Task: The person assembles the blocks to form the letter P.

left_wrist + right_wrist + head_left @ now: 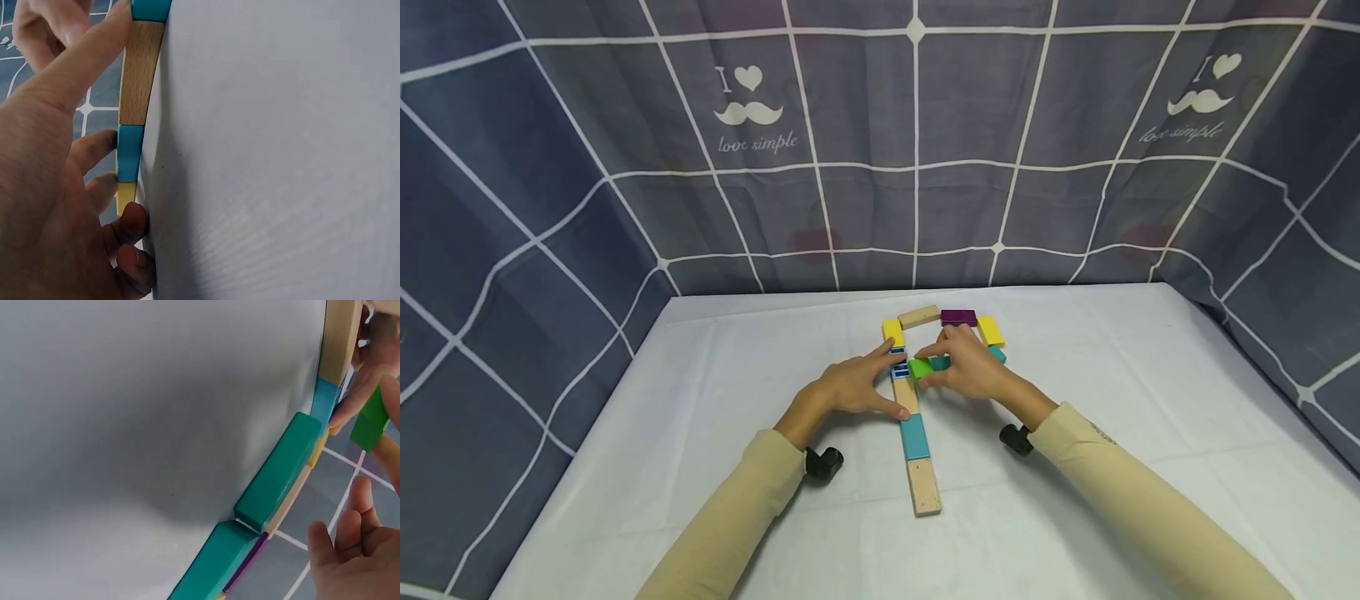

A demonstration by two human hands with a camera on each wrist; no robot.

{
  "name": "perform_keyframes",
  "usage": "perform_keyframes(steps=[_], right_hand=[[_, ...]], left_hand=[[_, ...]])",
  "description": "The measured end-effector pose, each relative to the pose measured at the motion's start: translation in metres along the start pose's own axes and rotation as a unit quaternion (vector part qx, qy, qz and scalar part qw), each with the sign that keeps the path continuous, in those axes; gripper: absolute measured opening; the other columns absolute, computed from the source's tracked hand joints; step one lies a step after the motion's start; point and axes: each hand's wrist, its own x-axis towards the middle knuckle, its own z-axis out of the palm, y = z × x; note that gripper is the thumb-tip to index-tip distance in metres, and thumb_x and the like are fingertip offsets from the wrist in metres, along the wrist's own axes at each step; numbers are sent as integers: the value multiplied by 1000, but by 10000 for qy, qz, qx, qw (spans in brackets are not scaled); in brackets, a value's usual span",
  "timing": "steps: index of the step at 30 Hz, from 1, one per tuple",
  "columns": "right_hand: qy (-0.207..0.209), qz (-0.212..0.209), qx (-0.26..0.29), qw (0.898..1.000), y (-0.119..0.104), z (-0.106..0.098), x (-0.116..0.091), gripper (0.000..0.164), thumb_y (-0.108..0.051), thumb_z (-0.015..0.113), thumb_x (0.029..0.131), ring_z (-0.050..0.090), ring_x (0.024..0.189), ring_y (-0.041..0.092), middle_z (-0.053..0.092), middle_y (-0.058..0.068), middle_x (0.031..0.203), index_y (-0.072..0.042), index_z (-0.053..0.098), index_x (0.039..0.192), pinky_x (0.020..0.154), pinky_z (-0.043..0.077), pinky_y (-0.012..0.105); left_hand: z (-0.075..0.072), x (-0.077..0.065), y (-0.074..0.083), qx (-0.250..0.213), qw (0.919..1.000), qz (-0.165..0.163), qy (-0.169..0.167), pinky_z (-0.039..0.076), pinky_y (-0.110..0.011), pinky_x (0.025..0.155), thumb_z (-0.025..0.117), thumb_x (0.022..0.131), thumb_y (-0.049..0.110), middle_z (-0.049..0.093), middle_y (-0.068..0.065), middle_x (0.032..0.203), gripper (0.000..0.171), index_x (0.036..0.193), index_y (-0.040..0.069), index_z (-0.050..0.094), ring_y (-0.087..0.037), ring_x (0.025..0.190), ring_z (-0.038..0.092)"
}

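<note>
My right hand [966, 364] pinches a bright green block [372, 422] between thumb and finger. In the right wrist view that block is held above the row, near two teal-green blocks [278, 475] on the white cloth. My left hand [857, 384] is spread along the left side of a straight column of blocks. Its thumb touches near the joint between a plain wooden block [140, 75] and a light blue block [914, 437]. The fingers reach a blue patterned block [900, 363] and the yellow block [892, 332] above it.
A plain wooden block [920, 317], a purple block [958, 317] and another yellow block [991, 331] form a loop at the column's top right. Another wooden block [924, 487] ends the column nearest me. A dark checked curtain [865, 208] stands behind the white-covered table [1075, 517].
</note>
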Motion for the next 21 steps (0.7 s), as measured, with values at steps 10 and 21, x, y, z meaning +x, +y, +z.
perform_keyframes(steps=[10, 21], right_hand=[[-287, 130, -65, 9995, 11, 6, 9, 42, -26, 83, 81, 42, 86, 23, 57, 7, 91, -7, 74, 118, 70, 34, 34], [-290, 259, -314, 9987, 14, 9, 13, 41, -27, 84, 80, 41, 89, 24, 58, 5, 93, -8, 75, 116, 71, 34, 35]], left_hand=[[2, 1, -1, 23, 9999, 133, 58, 35, -62, 104, 73, 69, 74, 8, 6, 165, 104, 155, 33, 32, -32, 142, 33], [0, 0, -1, -13, 10000, 50, 49, 34, -61, 105, 73, 69, 74, 8, 8, 165, 103, 155, 34, 33, -31, 143, 32]])
